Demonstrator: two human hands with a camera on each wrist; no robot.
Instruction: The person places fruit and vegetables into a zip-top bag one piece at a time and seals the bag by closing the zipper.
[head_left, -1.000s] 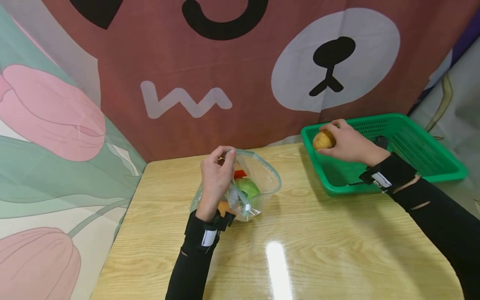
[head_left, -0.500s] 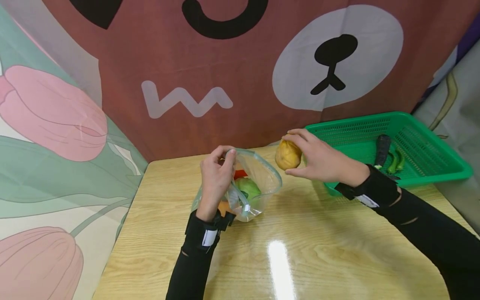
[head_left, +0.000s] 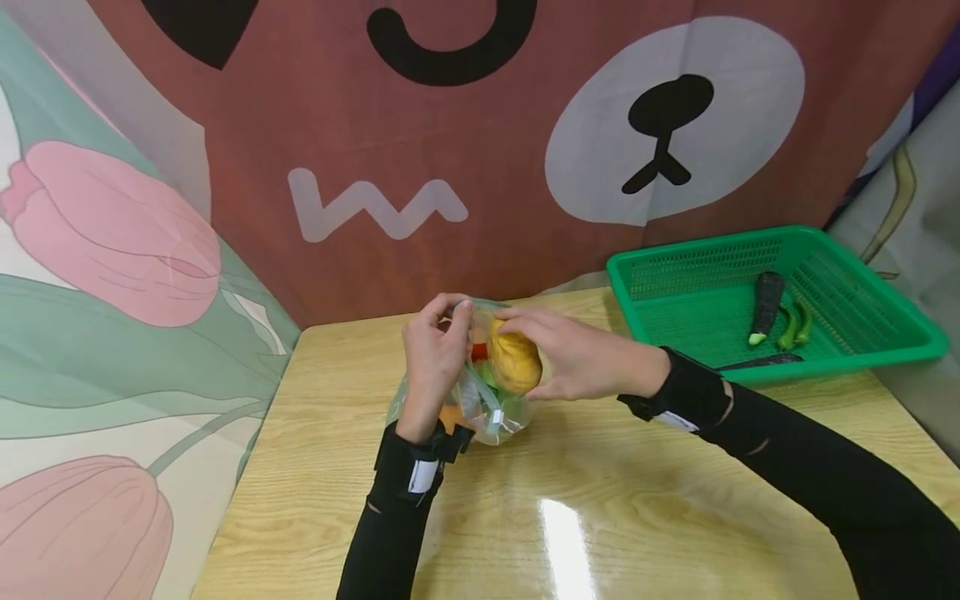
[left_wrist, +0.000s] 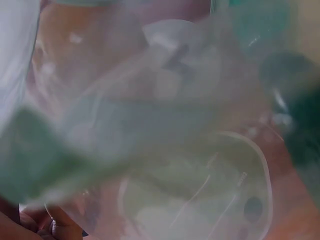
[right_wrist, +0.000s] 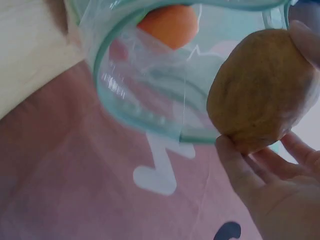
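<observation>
My right hand point(head_left: 588, 354) grips a yellow-brown potato point(head_left: 516, 362) between thumb and fingers, at the mouth of a clear zip bag point(right_wrist: 102, 85). In the right wrist view the potato overlaps the bag's teal-edged opening. My left hand point(head_left: 435, 358) pinches the bag's rim on the left and holds the mouth apart. Inside the bag show a red piece point(head_left: 478, 352), something green point(head_left: 486, 372) and an orange round item point(right_wrist: 172, 25). Blurred plastic fills most of the left wrist view, with fingers point(left_wrist: 60, 225) at its lower left.
A green plastic basket point(head_left: 637, 325) stands at the back right of the wooden table point(head_left: 637, 517). In it lie a dark eggplant-like vegetable point(head_left: 767, 304), green peppers point(head_left: 802, 323) and a long dark item point(head_left: 761, 362). A printed cloth point(head_left: 360, 283) hangs behind the table.
My right hand has carried the potato leftward from over the green basket to the bag's mouth. My left hand stays in place on the bag.
</observation>
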